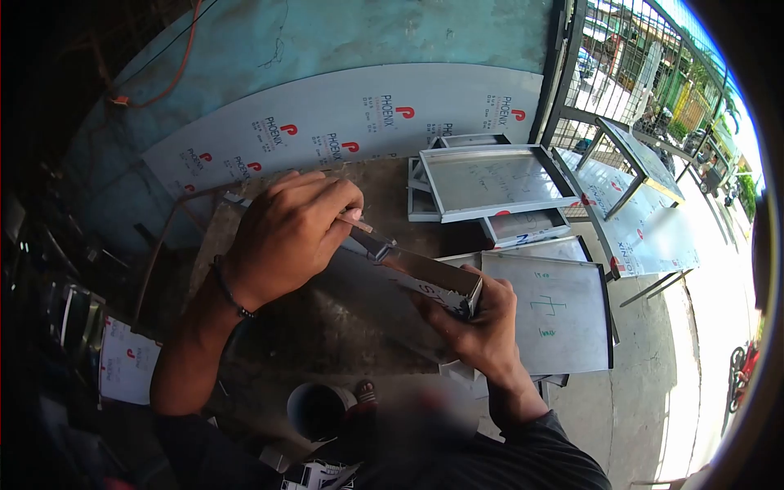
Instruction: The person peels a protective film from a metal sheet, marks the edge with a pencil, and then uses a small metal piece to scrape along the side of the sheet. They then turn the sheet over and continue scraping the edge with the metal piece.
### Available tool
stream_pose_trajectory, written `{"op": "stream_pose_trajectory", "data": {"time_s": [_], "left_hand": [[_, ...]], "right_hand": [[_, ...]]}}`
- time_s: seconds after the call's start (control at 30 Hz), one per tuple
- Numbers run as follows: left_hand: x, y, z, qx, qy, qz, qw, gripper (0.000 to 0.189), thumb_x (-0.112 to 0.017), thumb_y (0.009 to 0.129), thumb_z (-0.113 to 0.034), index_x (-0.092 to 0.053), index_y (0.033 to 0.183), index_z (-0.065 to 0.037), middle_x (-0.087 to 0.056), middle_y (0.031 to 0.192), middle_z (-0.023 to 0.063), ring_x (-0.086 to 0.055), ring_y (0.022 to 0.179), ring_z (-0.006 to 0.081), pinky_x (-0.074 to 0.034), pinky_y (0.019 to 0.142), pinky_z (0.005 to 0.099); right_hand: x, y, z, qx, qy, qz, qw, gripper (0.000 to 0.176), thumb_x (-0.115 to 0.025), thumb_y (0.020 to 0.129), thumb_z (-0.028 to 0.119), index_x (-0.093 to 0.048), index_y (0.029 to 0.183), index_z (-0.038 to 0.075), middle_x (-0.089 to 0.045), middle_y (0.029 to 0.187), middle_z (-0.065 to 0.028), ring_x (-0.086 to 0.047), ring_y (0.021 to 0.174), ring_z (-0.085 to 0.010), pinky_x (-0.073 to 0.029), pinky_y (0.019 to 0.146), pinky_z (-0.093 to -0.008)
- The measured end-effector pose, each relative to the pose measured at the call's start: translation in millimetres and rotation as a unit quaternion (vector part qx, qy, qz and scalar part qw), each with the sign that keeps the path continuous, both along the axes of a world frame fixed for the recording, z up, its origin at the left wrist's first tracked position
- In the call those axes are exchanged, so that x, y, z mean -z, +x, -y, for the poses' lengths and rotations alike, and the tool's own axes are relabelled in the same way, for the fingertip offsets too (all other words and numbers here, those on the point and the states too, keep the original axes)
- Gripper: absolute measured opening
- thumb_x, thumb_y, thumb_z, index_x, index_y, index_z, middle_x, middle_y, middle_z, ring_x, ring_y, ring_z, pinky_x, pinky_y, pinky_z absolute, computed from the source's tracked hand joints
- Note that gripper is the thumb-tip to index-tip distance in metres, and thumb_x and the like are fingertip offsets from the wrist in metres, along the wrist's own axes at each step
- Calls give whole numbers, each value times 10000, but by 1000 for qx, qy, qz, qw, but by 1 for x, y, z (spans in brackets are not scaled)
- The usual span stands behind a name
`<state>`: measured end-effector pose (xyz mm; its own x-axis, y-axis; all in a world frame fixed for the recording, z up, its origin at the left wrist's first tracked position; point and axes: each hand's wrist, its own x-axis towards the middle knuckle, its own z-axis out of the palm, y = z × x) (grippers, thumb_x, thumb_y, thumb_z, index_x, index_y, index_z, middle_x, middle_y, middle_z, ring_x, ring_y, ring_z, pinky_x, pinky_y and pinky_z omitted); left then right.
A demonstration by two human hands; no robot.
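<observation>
My left hand (290, 233) is closed in a pinch around a thin brown handle (356, 223). A dark, flat metal piece (374, 245) shows just beyond it, along the rim of the metal panel; I cannot tell what kind of tool this is. My right hand (482, 318) grips the near right corner of that folded-edge metal panel (420, 286), thumb on one side and fingers round the end. The panel is tilted, with its narrow channel-like edge facing up and red lettering on its film. Part of it is hidden behind my left hand.
Beneath is a worn, dark worktable (327, 327). Shallow metal trays (498, 180) are stacked at the back right, above a panel with green marks (547, 310). A film-covered sheet (327, 122) leans on the wall. A bucket (318, 411) stands below near me.
</observation>
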<state>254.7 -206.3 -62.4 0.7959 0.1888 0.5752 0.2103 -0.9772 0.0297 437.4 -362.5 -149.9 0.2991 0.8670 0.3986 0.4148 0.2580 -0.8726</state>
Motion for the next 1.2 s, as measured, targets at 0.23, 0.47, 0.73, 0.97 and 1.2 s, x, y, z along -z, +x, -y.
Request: {"op": "stream_pose_trajectory", "data": {"time_s": [0.23,0.47,0.73,0.97,1.2], "left_hand": [[11,-25,-27,-82,-10,-2,997,58,-605,865,10,-555,882,-14,-597,747,99,-607,692,252,-453,655,364],[18,-32,-11,-67,-180,42,980,156,-661,868,1,-610,1015,-12,-586,750,55,-586,664,118,-461,590,284],[9,0,9,53,-207,27,977,235,-753,819,-71,-624,1007,-11,-641,793,80,-661,702,154,-499,625,314],[2,11,7,37,-38,-43,998,181,-736,822,-140,-582,816,-42,-610,723,83,-618,673,266,-462,639,377],[3,15,5,65,19,-48,997,149,-680,836,-100,-551,788,-42,-584,712,82,-619,715,279,-483,684,404]], "right_hand": [[1,1,-5,-16,61,7,998,236,-761,788,113,-668,933,-48,-713,755,-162,-731,691,-217,-536,625,-305],[-3,0,-5,-15,60,0,998,210,-753,785,79,-687,950,-33,-730,786,-135,-728,726,-171,-541,657,-283],[-7,-3,-7,-2,50,-3,999,196,-753,781,69,-688,931,-38,-728,774,-118,-720,718,-154,-539,657,-267],[-3,1,-4,-2,47,22,999,179,-760,776,67,-679,899,-35,-715,740,-104,-710,686,-154,-532,633,-273],[-7,-1,-4,2,46,11,999,181,-764,782,74,-683,908,-27,-718,750,-94,-705,693,-136,-529,631,-270]]}}
